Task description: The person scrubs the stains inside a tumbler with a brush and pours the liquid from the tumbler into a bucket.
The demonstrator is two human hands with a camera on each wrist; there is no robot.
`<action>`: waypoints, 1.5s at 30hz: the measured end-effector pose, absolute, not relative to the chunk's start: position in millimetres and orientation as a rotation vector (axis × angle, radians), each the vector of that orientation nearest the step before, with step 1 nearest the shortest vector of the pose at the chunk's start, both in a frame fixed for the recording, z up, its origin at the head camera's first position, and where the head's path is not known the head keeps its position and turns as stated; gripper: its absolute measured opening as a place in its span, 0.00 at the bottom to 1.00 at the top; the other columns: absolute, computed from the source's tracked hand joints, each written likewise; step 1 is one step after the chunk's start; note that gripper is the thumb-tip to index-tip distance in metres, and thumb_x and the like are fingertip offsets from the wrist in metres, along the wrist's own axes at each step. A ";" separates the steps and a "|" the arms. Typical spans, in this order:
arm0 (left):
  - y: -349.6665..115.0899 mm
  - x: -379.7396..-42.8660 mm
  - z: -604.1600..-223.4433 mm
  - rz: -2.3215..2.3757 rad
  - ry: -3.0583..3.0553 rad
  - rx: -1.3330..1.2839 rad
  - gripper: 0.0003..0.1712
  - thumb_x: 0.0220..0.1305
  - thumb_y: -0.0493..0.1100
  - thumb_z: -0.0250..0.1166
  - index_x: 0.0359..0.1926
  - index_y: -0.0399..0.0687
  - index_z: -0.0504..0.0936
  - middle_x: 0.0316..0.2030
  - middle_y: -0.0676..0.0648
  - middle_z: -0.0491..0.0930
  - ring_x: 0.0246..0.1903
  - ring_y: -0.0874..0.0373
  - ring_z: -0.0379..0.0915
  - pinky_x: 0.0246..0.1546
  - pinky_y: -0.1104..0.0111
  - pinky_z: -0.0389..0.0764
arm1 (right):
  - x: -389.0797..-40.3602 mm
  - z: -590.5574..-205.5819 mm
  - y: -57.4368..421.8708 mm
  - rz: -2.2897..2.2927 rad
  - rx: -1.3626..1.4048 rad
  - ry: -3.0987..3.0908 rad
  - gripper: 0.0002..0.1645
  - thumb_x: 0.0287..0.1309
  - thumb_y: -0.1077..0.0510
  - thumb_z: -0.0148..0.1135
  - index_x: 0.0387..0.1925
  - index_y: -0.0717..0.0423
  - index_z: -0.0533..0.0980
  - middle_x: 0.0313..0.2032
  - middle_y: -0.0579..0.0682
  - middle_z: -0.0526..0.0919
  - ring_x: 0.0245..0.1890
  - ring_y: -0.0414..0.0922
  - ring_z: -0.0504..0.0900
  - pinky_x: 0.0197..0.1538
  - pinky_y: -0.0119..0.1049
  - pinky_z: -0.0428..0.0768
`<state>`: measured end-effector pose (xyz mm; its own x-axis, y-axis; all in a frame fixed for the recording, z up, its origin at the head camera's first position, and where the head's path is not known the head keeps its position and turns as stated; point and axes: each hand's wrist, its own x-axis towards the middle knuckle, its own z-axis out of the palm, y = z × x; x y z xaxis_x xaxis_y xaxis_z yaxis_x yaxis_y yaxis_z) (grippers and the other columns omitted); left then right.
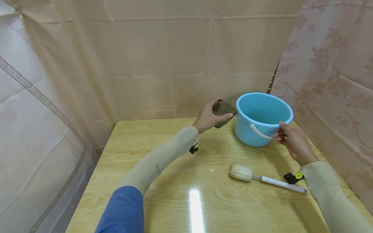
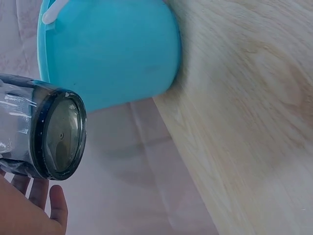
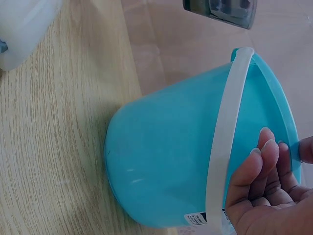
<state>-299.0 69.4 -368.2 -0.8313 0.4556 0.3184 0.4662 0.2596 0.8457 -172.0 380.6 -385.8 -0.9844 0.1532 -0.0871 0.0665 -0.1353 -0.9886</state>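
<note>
My left hand (image 1: 207, 118) grips a dark, see-through glass (image 1: 222, 108) by its side, tilted, just left of the bucket's rim. In the left wrist view the round base of the glass (image 2: 63, 134) faces the camera. A light blue bucket (image 1: 252, 133) stands upright on the table, its white handle hanging down at the front. With thumb and fingers on either side, my right hand (image 1: 295, 142) pinches the bucket's rim at the right front. The right wrist view shows the thumb outlined against the rim and the other fingers (image 3: 261, 174) curled near the white handle (image 3: 225, 142).
A sponge brush (image 1: 240, 171) with a white handle lies on the wooden table (image 1: 163, 200), in front of the bucket and partly near the right wrist. Beige cloth (image 1: 163, 58) hangs behind the table, and patterned curtains (image 1: 335, 81) flank it at the right.
</note>
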 end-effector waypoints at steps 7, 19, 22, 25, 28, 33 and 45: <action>83.9 -300.9 -361.2 -1.555 -2.531 -0.887 0.49 0.45 0.71 0.68 0.67 0.65 0.63 0.61 0.63 0.65 0.60 0.65 0.61 0.58 0.59 0.69 | -172.6 -388.8 383.3 2.338 -0.253 -2.000 0.22 0.65 0.46 0.56 0.36 0.65 0.75 0.26 0.50 0.81 0.24 0.40 0.75 0.31 0.32 0.77; 101.0 -304.7 -352.3 -1.382 -2.609 -0.800 0.52 0.43 0.75 0.66 0.68 0.64 0.62 0.62 0.60 0.64 0.61 0.60 0.58 0.59 0.52 0.66 | -167.3 -389.2 382.8 2.318 -0.252 -1.988 0.23 0.64 0.46 0.57 0.35 0.65 0.75 0.25 0.50 0.81 0.25 0.41 0.76 0.30 0.32 0.78; 104.7 -306.3 -349.4 -1.328 -2.621 -0.800 0.53 0.42 0.76 0.66 0.68 0.63 0.62 0.62 0.59 0.65 0.61 0.59 0.57 0.60 0.52 0.62 | -166.9 -388.6 382.9 2.315 -0.248 -1.985 0.22 0.64 0.46 0.57 0.34 0.64 0.75 0.26 0.50 0.80 0.24 0.41 0.75 0.30 0.32 0.78; 108.4 -306.9 -346.3 -1.262 -2.645 -0.809 0.55 0.42 0.76 0.65 0.69 0.61 0.62 0.63 0.59 0.64 0.62 0.59 0.56 0.62 0.51 0.58 | -166.4 -389.2 383.4 2.336 -0.231 -1.968 0.21 0.66 0.47 0.56 0.34 0.64 0.75 0.25 0.50 0.81 0.24 0.40 0.75 0.29 0.32 0.78; 111.9 -307.0 -343.5 -1.190 -2.668 -0.829 0.56 0.42 0.77 0.65 0.70 0.60 0.61 0.64 0.58 0.63 0.63 0.58 0.55 0.63 0.51 0.55 | -166.0 -389.7 382.8 2.347 -0.220 -1.961 0.21 0.66 0.48 0.55 0.35 0.66 0.75 0.25 0.50 0.81 0.24 0.40 0.76 0.30 0.32 0.78; 117.7 -307.8 -339.9 -1.095 -2.686 -0.831 0.56 0.42 0.76 0.66 0.70 0.62 0.59 0.63 0.57 0.64 0.62 0.58 0.54 0.63 0.50 0.51 | -165.6 -389.0 381.0 2.332 -0.228 -1.979 0.22 0.66 0.48 0.56 0.35 0.66 0.75 0.25 0.51 0.81 0.23 0.40 0.76 0.30 0.32 0.78; 133.7 -309.0 -329.9 -0.692 -2.650 -0.902 0.54 0.44 0.71 0.69 0.71 0.65 0.59 0.61 0.53 0.66 0.60 0.55 0.56 0.54 0.54 0.57 | -168.1 -386.8 378.6 2.324 -0.293 -1.982 0.24 0.65 0.47 0.56 0.38 0.68 0.72 0.25 0.49 0.80 0.24 0.40 0.75 0.30 0.31 0.77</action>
